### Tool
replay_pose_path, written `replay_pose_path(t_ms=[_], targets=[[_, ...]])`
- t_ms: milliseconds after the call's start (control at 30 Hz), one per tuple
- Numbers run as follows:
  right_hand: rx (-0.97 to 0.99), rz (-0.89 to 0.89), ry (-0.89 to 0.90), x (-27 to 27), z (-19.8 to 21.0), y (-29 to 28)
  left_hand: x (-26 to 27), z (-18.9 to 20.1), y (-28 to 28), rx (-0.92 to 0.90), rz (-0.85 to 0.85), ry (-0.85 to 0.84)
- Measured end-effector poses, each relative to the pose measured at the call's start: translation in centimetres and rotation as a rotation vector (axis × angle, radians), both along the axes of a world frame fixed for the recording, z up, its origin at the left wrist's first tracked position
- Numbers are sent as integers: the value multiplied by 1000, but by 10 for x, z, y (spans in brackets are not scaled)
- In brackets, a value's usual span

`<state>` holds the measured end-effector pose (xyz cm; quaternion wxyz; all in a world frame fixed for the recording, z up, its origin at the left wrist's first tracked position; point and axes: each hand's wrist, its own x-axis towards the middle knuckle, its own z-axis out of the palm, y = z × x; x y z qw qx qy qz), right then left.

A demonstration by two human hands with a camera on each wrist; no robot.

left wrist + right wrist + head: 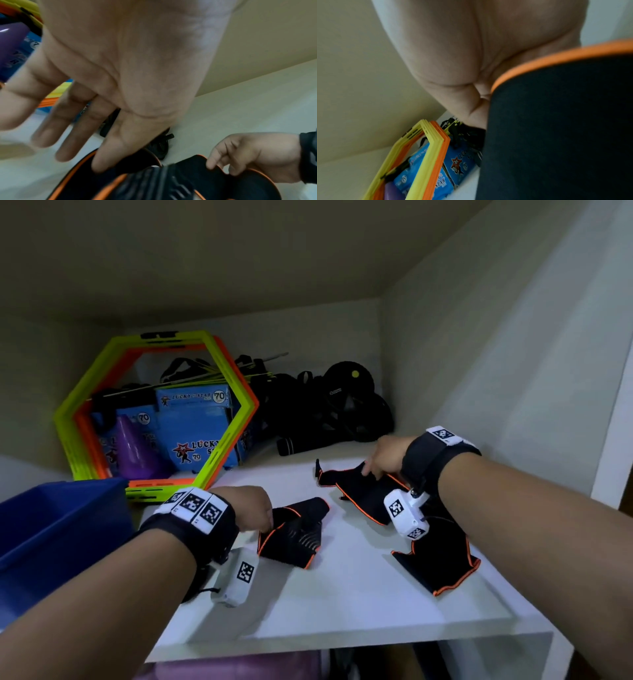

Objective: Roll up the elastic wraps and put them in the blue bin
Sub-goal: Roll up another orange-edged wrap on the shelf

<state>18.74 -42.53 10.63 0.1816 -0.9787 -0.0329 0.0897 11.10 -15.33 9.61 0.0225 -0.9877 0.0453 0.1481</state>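
The left hand (pixel 251 506), fingers spread, touches the near wrap (pixel 294 534). At two o'clock, the right hand (pixel 385 455) pinches the far wrap (pixel 363 494); the bin (pixel 51 529) sits at nine.

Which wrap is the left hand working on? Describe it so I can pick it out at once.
On the white shelf, right of the blue bin, lie black wraps with orange edging. The left hand touches the left wrap. It is partly folded over and alone shows grey ribbed lines; the others lie by the right hand.
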Motion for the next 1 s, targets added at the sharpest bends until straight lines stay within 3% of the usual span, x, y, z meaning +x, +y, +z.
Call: replay_pose_path(t_ms=[67,200,367,533,700,900,1000], targets=[[-48,-16,7,-8,-12,-2,8,-1,2,23,-23,-143],[-68,-123,-28,-18,-27,-9,18,-8,-4,-152,-110,-349],[-46,-88,-9,-29,-38,-11,35,-35,-12,-248,-169,-199],[-23,-31,54,-34,-39,-7,40,-42,-13,-246,-249,-319],[7,-36,45,-14,-36,3,33,-46,-13,-135,-415,-261],[105,-64,-22,11,-38,22,30,-45,-11,-224,-364,-399],[96,-20,-65,14,-40,35,28,-44,-7,-259,-333,-376]])
